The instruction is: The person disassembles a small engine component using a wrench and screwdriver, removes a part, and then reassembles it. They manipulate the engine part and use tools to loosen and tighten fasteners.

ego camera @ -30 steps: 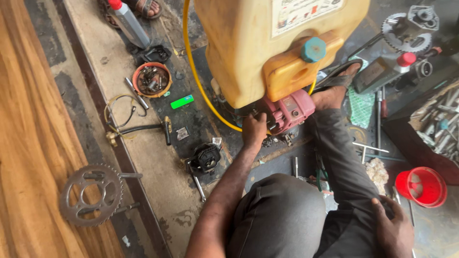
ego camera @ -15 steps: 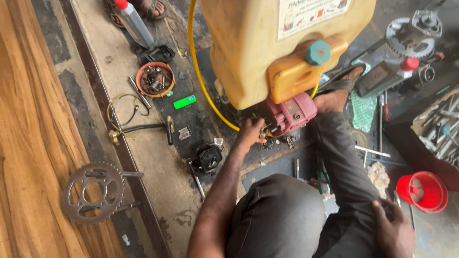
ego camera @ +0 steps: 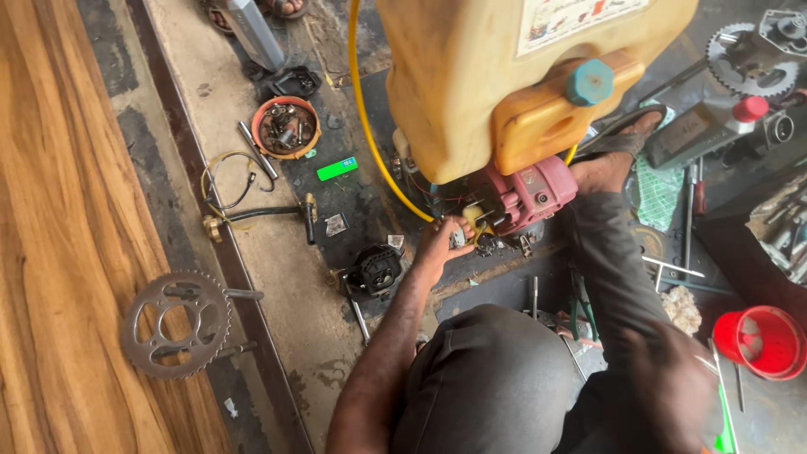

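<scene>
My left hand at the small engine under the yellow tank

My left hand [ego camera: 439, 244] reaches to the pink engine [ego camera: 530, 195]; its fingers [ego camera: 458, 229] are pinched on a small part at the wiring, though I cannot tell exactly what they hold; my right hand [ego camera: 677, 387] rests loosely curled on my knee, gripping nothing. The yellow tank [ego camera: 471, 76] sits directly above my fingers and the yellow hose [ego camera: 370, 143] runs just left of them; I judge that a hard tug could snap a thin wire, or drop the little part to the gritty floor [ego camera: 277, 277] among the black housing [ego camera: 374, 269] and loose bolts, where it would be hard to find; with only one hand steadying, the top-heavy tank could also tip.
</scene>
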